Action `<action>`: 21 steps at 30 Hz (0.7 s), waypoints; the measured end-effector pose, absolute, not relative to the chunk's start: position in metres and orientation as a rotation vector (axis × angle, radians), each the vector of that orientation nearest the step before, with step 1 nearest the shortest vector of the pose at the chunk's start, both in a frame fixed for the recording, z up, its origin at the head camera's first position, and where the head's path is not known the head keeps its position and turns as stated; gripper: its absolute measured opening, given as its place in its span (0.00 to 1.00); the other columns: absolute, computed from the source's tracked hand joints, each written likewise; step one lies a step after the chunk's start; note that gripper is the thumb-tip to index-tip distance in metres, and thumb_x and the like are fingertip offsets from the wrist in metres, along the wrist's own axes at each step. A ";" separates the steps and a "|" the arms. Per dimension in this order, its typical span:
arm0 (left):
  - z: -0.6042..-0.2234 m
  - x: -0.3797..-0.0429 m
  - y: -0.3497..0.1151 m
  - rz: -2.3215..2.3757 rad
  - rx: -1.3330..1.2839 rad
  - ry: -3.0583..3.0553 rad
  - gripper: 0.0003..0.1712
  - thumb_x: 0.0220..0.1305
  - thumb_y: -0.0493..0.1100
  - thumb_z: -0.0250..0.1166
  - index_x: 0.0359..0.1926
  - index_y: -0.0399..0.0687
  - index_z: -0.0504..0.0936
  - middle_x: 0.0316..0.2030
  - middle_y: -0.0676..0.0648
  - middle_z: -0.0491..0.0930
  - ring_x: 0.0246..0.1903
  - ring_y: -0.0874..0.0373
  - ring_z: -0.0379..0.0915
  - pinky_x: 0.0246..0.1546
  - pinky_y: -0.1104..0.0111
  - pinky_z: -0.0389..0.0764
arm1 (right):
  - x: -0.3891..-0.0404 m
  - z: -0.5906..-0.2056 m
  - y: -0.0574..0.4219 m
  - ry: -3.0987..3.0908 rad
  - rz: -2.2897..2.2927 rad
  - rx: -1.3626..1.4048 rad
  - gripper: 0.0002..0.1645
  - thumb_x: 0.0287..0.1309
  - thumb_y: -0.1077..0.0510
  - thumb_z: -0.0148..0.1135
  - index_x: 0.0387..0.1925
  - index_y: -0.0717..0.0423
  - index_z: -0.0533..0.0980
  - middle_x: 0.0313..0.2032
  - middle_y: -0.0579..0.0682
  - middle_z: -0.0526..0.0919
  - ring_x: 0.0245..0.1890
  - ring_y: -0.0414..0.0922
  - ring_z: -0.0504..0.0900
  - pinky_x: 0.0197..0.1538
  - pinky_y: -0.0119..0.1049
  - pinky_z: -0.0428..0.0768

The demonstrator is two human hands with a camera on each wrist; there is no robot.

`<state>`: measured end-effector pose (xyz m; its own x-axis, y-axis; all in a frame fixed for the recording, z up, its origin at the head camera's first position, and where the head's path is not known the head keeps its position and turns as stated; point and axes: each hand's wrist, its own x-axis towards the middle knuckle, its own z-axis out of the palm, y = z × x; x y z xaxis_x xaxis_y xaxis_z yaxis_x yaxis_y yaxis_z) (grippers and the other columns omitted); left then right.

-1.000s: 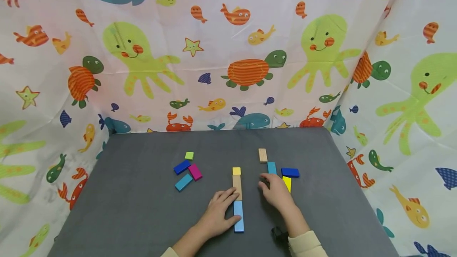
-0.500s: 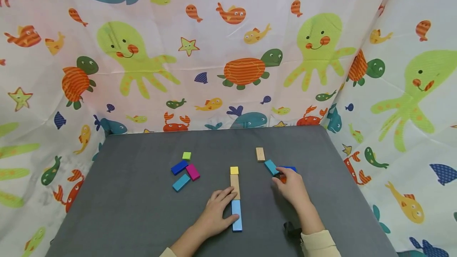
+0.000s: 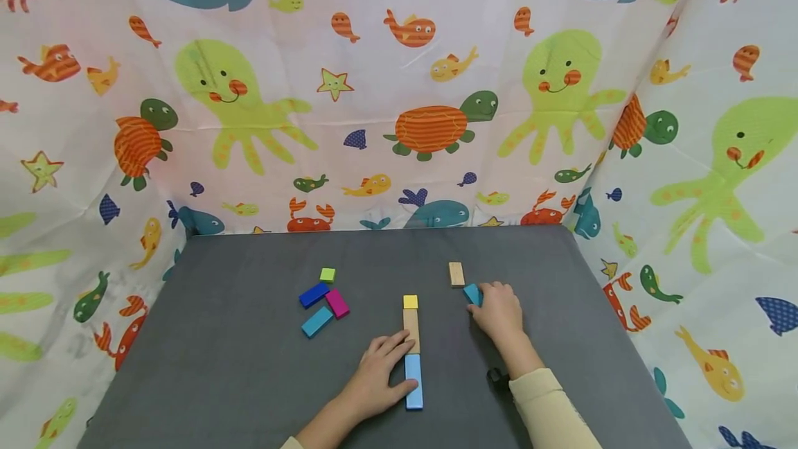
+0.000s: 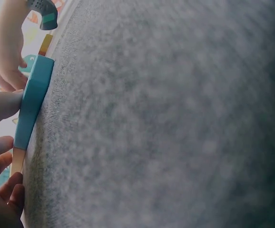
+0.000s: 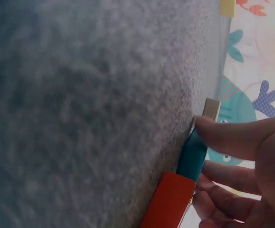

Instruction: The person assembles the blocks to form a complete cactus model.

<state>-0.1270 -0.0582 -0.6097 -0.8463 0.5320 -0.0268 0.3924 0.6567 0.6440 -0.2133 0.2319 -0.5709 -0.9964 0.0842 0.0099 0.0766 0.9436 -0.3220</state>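
In the head view my left hand (image 3: 380,376) rests along a row of blocks, fingers at the wooden block (image 3: 411,331) and thumb on the light-blue block (image 3: 414,381). A small yellow block (image 3: 410,301) tops that row at its far end. To the right, my right hand (image 3: 501,314) pinches a teal block (image 3: 472,294), which lies at a slant. The right wrist view shows the thumb on this teal block and the other fingers behind it. Close to it there is an orange-red block (image 5: 168,202), hidden by the hand in the head view.
A short wooden block (image 3: 456,274) lies beyond the right hand. On the left sit a green block (image 3: 327,275), a dark-blue block (image 3: 314,295), a magenta block (image 3: 337,303) and another teal block (image 3: 317,322). A patterned curtain (image 3: 374,116) hangs behind the grey table (image 3: 218,366).
The right hand shifted right, then forward around the teal block, which turned from straight to slanted. It now covers the dark-blue and yellow blocks seen there earlier. The left hand stays put.
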 end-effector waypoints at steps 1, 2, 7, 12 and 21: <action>-0.610 -0.127 -0.058 0.957 0.757 2.662 0.42 0.72 0.66 0.65 0.79 0.55 0.69 0.81 0.52 0.62 0.72 0.46 0.60 0.66 0.37 0.68 | -0.213 -0.571 0.232 -3.069 0.490 -0.125 0.32 0.60 0.52 0.79 0.61 0.64 0.82 0.54 0.65 0.84 0.54 0.64 0.79 0.54 0.61 0.78; -0.610 -0.127 -0.057 0.956 0.761 2.663 0.42 0.72 0.66 0.65 0.79 0.55 0.69 0.81 0.52 0.61 0.72 0.46 0.60 0.66 0.37 0.68 | -0.213 -0.571 0.231 -3.061 0.478 -0.119 0.31 0.59 0.53 0.79 0.60 0.64 0.82 0.53 0.65 0.84 0.53 0.64 0.79 0.54 0.61 0.78; -0.609 -0.125 -0.056 0.963 0.742 2.655 0.42 0.71 0.65 0.67 0.79 0.56 0.70 0.81 0.53 0.61 0.72 0.46 0.60 0.67 0.38 0.68 | -0.214 -0.570 0.229 -3.032 0.565 -0.095 0.23 0.61 0.63 0.74 0.57 0.65 0.83 0.53 0.66 0.83 0.53 0.66 0.80 0.57 0.61 0.78; -0.609 -0.126 -0.057 0.956 0.730 2.649 0.42 0.71 0.65 0.66 0.79 0.57 0.69 0.81 0.53 0.61 0.72 0.46 0.60 0.66 0.38 0.68 | -0.211 -0.565 0.225 -3.007 0.735 -0.020 0.25 0.64 0.67 0.71 0.62 0.67 0.80 0.55 0.66 0.80 0.57 0.64 0.80 0.61 0.60 0.80; -0.609 -0.127 -0.058 0.933 0.712 2.654 0.42 0.71 0.65 0.66 0.80 0.58 0.69 0.81 0.54 0.61 0.72 0.46 0.59 0.68 0.38 0.67 | -0.198 -0.554 0.212 -2.996 0.819 0.240 0.23 0.63 0.66 0.74 0.60 0.60 0.83 0.56 0.60 0.81 0.57 0.59 0.78 0.63 0.57 0.79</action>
<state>-0.1267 -0.0577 -0.6087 -0.8526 0.5190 -0.0617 0.3663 0.6776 0.6377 -0.1979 0.2117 -0.5544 -0.9878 -0.1412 0.0656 -0.1549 0.8499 -0.5036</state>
